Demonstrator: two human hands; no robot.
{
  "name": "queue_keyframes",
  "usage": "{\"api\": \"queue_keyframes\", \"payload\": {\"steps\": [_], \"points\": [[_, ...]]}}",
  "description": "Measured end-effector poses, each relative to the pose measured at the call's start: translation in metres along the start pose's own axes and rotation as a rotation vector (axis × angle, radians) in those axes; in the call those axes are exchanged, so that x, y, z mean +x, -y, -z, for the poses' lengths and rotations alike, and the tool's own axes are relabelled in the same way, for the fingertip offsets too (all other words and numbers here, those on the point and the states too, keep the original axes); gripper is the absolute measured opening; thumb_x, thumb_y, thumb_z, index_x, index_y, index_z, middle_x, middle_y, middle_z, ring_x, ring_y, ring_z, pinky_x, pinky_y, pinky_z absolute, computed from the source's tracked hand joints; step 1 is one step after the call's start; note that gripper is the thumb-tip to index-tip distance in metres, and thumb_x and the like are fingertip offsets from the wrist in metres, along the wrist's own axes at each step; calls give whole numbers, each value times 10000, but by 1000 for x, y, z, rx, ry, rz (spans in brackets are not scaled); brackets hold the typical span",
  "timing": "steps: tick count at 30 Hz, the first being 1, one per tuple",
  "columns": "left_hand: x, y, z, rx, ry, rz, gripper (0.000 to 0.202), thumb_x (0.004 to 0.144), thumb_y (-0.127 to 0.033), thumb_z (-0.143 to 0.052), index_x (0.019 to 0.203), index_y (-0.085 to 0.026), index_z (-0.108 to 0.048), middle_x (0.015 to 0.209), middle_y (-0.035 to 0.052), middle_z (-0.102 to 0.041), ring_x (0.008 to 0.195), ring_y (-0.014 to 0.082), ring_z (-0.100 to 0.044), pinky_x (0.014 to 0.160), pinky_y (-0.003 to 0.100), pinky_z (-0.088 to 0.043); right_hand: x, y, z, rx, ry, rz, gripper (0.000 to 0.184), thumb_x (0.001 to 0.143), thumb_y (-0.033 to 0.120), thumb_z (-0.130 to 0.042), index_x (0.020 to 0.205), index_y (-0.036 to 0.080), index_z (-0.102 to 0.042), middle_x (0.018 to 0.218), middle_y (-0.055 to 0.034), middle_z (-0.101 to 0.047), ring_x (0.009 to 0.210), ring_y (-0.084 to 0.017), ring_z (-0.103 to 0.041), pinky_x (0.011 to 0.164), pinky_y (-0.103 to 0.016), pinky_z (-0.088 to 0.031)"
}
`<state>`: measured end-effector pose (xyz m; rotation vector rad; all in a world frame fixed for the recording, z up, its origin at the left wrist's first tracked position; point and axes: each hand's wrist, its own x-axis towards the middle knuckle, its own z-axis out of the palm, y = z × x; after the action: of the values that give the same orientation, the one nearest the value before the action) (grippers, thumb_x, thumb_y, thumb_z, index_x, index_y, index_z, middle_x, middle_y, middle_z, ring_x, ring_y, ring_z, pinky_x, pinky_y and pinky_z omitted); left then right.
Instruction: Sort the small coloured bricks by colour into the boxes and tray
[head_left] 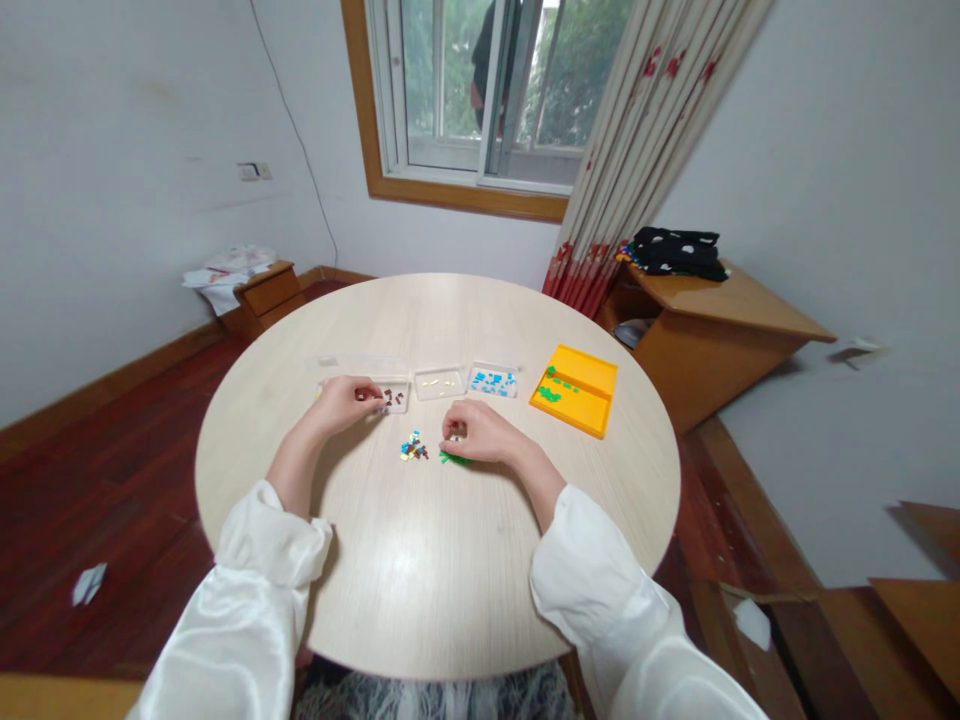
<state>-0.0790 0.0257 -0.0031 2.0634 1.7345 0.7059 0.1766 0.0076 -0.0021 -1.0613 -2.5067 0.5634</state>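
Round pale table (420, 570) below a window (442, 110). Left hand (346, 403) reached over a clear box (408, 396) of brown pieces (389, 397), fingers bent; grip could not be told. Right hand (480, 432) curled above green pieces (454, 459), contents unclear. Mixed pile (412, 447) lay between the hands; orange case (587, 407) stood open, farther right.
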Motion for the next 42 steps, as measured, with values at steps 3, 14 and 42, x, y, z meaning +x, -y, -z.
{"api": "queue_keyframes", "payload": {"steps": [3, 14, 42], "points": [[0, 0, -1, 1, 31, -3, 259, 621, -340, -608, 757, -143, -706, 636, 30, -656, 594, 147, -519, 598, 257, -358, 0, -2, -3, -24, 28, 12, 42, 653, 172, -652, 681, 147, -633, 694, -11, -584, 685, -113, -483, 657, -228, -343], [2, -8, -13, 149, -109, -67, 234, 742, -297, -503, 749, -151, -686, 750, 75, -690, 702, 195, -568, 761, 344, -352, 3, -1, -9, 154, -106, -102, 43, 729, 109, -581, 729, 139, -611, 656, 3, -600, 616, -91, -518, 616, -209, -363], [-10, -53, -49, -259, 44, -232, 248, 771, -293, -491, 731, -120, -663, 643, 28, -613, 582, 115, -457, 559, 240, -348, 8, -15, -4, 176, -450, -2, 77, 756, 138, -606, 819, 164, -641, 818, -51, -646, 758, -146, -566, 724, -273, -426]]}}
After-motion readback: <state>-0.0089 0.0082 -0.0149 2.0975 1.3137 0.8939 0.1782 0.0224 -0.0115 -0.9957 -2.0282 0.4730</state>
